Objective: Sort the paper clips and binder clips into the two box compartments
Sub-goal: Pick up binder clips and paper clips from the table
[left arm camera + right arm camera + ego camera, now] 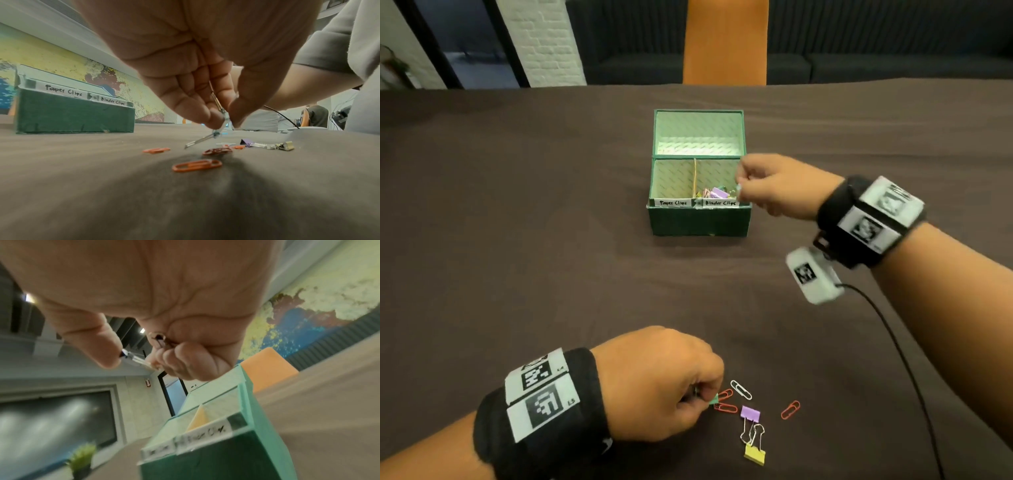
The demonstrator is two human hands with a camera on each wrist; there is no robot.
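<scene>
Matt brown cloth (551, 205) under a green paper-lined box (698, 222).

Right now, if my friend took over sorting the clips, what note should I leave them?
Left hand: pinching a green binder clip just off the table, among the loose pile.
Right hand: pinching a small clip over the box, at the Binder Clips compartment.
Done: several binder clips already lie in that compartment.
Paper Clips compartment: shows nothing from the head view.
Left: drop both held clips, then the purple binder clip, yellow binder clip, the white paper clip and the red paper clips.
</scene>
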